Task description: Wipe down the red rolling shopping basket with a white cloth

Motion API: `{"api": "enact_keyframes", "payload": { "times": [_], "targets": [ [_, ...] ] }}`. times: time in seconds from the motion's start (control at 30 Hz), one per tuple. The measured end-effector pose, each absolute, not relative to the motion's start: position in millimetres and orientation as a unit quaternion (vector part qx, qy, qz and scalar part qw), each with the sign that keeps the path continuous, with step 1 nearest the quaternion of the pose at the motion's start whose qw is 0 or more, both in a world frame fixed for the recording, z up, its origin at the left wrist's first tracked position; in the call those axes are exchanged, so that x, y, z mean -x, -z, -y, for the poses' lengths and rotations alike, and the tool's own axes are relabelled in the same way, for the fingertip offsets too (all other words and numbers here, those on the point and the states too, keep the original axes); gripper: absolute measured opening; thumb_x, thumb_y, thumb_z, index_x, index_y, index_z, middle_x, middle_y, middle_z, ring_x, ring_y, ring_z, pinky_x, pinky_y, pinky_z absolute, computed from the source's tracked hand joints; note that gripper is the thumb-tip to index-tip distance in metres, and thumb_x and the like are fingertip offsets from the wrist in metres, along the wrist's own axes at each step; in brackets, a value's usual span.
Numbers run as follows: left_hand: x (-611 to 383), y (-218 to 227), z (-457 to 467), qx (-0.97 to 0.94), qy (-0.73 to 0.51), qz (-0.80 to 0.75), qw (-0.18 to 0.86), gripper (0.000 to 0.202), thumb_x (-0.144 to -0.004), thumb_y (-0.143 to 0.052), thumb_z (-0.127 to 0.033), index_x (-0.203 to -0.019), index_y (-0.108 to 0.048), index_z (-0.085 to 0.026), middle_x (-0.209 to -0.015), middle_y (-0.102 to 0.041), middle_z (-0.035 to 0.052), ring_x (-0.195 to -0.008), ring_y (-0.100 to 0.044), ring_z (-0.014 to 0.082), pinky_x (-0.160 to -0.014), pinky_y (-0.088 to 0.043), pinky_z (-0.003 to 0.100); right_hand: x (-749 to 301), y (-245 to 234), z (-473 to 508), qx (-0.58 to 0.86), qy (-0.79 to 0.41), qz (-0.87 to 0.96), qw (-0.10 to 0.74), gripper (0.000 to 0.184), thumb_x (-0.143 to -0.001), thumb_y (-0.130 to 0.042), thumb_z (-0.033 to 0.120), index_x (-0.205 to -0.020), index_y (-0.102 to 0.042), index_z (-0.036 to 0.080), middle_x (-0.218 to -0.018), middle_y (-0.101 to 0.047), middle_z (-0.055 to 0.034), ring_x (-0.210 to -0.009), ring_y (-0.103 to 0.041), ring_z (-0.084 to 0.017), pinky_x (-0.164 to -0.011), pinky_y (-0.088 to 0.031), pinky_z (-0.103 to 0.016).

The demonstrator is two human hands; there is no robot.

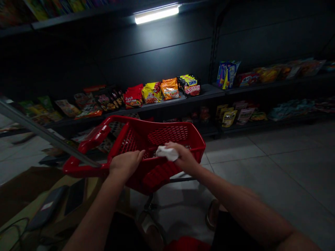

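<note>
A red plastic shopping cart (159, 172) stands in front of me, its basket showing perforated walls. My left hand (127, 163) grips the basket's near rim beside the handle end, its thumb pointing right and most fingers hidden. In my right hand (180, 153) is a crumpled white cloth (166, 152), bunched at the near rim towards the right of the basket. Whether it is fabric or tissue I cannot make out. The cart's handle (86, 170) lies to the left of my left hand, with a grey metal pole (49, 134) crossing in front of it.
Dark shelves (209, 91) behind the cart carry noodle packets (170, 89) and blue snack bags (227, 75). A tube light (157, 14) glows above. At lower left an open cardboard box (23, 184) holds a dark flat device (48, 207) and cables. Tiled floor (261, 167) extends right.
</note>
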State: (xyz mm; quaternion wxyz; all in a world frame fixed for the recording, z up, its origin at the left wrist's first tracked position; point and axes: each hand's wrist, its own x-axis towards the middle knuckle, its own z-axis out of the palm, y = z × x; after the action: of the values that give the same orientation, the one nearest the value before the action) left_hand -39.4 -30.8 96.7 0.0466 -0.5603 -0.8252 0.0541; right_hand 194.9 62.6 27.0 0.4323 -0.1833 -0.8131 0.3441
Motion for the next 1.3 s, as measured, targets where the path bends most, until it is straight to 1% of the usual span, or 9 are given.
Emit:
{"api": "enact_keyframes", "payload": {
  "times": [0.07, 0.13, 0.2, 0.27, 0.4, 0.5, 0.67, 1.07, 1.3],
  "targets": [
    [31, -92, 29, 0.564, -0.096, 0.818, 0.06, 0.06, -0.099, -0.021, -0.046, -0.101, -0.075, -0.019, -0.097, -0.077, 0.0171, -0.089, -0.073, 0.0348, -0.074, -0.052, 0.044, -169, -20, -35, 0.129, -0.203, 0.916, 0.322, 0.056, -0.089, -0.061, 0.045, -0.141, -0.052, 0.026, -0.149, -0.049, -0.0115, -0.14, -0.041, -0.033, -0.113, -0.03, -0.056],
    [23, -88, 27, 0.579, -0.096, 0.805, 0.087, 0.06, -0.099, -0.019, -0.042, -0.104, -0.075, -0.018, -0.097, -0.077, 0.0176, -0.088, -0.074, 0.0349, -0.072, -0.052, 0.044, -150, -10, -20, 0.13, -0.083, 0.951, 0.268, 0.069, -0.089, -0.06, 0.056, -0.149, -0.042, 0.027, -0.159, -0.036, -0.0115, -0.143, -0.031, -0.038, -0.114, -0.025, -0.06],
    [19, -86, 27, 0.589, -0.09, 0.797, 0.101, 0.06, -0.099, -0.02, -0.041, -0.103, -0.075, -0.018, -0.095, -0.077, 0.0175, -0.085, -0.074, 0.0358, -0.071, -0.052, 0.044, -143, -1, -23, 0.14, -0.015, 0.956, 0.258, 0.059, -0.095, -0.053, 0.048, -0.15, -0.04, 0.032, -0.157, -0.038, -0.0089, -0.138, -0.037, -0.035, -0.111, -0.029, -0.057],
    [20, -86, 28, 0.593, -0.086, 0.794, 0.105, 0.061, -0.099, -0.021, -0.043, -0.1, -0.075, -0.017, -0.092, -0.077, 0.0181, -0.083, -0.074, 0.0366, -0.07, -0.052, 0.045, -148, 7, -40, 0.13, 0.02, 0.959, 0.251, 0.049, -0.1, -0.047, 0.032, -0.148, -0.041, 0.038, -0.148, -0.049, -0.007, -0.126, -0.048, -0.029, -0.104, -0.035, -0.049],
    [26, -88, 28, 0.58, -0.069, 0.806, 0.097, 0.062, -0.098, -0.021, -0.047, -0.097, -0.076, -0.017, -0.091, -0.077, 0.0185, -0.083, -0.074, 0.0354, -0.07, -0.052, 0.044, -178, 14, -81, 0.126, -0.006, 0.958, 0.258, 0.045, -0.099, -0.051, 0.021, -0.143, -0.047, 0.027, -0.13, -0.063, -0.0092, -0.109, -0.058, -0.022, -0.093, -0.041, -0.037],
    [29, -89, 26, 0.567, -0.069, 0.817, 0.081, 0.062, -0.098, -0.022, -0.048, -0.097, -0.076, -0.018, -0.092, -0.077, 0.0181, -0.086, -0.074, 0.0355, -0.071, -0.052, 0.044, -215, 18, -108, 0.17, -0.039, 0.951, 0.255, 0.037, -0.096, -0.057, 0.021, -0.133, -0.054, 0.019, -0.118, -0.068, -0.0102, -0.103, -0.061, -0.022, -0.09, -0.042, -0.035],
    [28, -87, 26, 0.575, -0.071, 0.81, 0.091, 0.062, -0.098, -0.02, -0.047, -0.096, -0.075, -0.018, -0.09, -0.077, 0.0178, -0.083, -0.074, 0.0367, -0.07, -0.052, 0.045, -277, 28, -143, 0.263, -0.041, 0.932, 0.246, 0.024, -0.094, -0.059, 0.023, -0.116, -0.064, 0.016, -0.102, -0.07, -0.0101, -0.094, -0.062, -0.023, -0.086, -0.04, -0.035],
    [25, -88, 32, 0.62, -0.142, 0.76, 0.133, 0.053, -0.099, -0.022, -0.035, -0.105, -0.072, -0.016, -0.092, -0.076, 0.0184, -0.08, -0.073, 0.0359, -0.064, -0.051, 0.041, -146, -2, -58, 0.188, 0.06, 0.954, 0.225, 0.026, -0.102, -0.041, 0.025, -0.124, -0.054, 0.019, -0.101, -0.065, -0.0068, -0.091, -0.056, -0.022, -0.08, -0.038, -0.036],
    [33, -85, 36, 0.612, -0.123, 0.768, 0.142, 0.055, -0.1, -0.019, -0.04, -0.098, -0.07, -0.017, -0.09, -0.076, 0.0161, -0.079, -0.073, 0.0358, -0.062, -0.05, 0.04, -232, 15, -108, 0.201, 0.058, 0.956, 0.207, 0.024, -0.1, -0.049, 0.024, -0.123, -0.056, 0.019, -0.099, -0.065, -0.0061, -0.09, -0.055, -0.02, -0.08, -0.036, -0.033]
  ]
}}
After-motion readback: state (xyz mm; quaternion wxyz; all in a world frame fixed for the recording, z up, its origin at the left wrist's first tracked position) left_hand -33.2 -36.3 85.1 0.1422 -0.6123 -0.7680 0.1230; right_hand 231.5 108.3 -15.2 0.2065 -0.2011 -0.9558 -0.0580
